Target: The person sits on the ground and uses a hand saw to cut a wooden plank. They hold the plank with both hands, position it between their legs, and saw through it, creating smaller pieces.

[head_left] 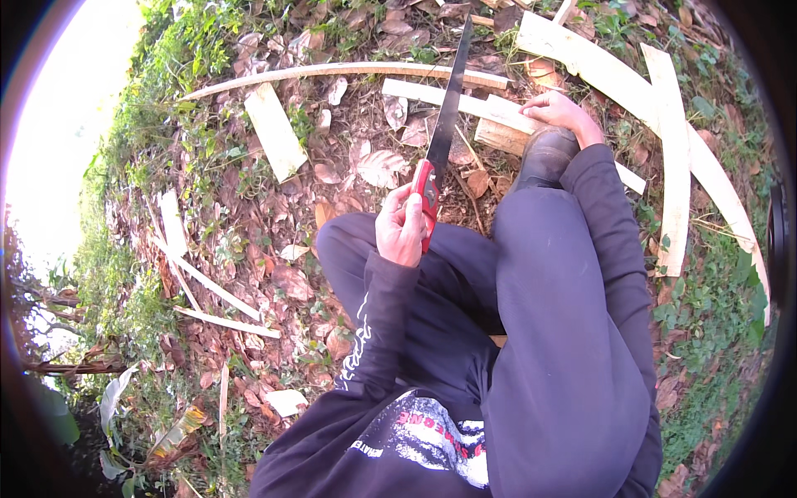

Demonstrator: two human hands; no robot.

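My left hand (pixel 400 227) grips the red and grey handle of a hand saw (pixel 448 112). Its long dark blade points up and away, its tip beyond a pale wooden strip (pixel 436 95). That strip runs to the right and passes under my dark shoe (pixel 548 156). Beside the shoe's toe, my right hand (pixel 566 113) is closed at the strip, fingers pointing left; its grip is partly hidden. A short wooden block (pixel 501 136) lies beneath the strip, next to the shoe. The blade stands apart from the block, to its left.
A long curved plank (pixel 618 79) and a shorter board (pixel 671 166) lie at the right. A thin curved slat (pixel 332 71) lies at the far side, near a short flat board (pixel 276 133). Several offcuts, including a narrow strip (pixel 226 322), rest among dry leaves at the left.
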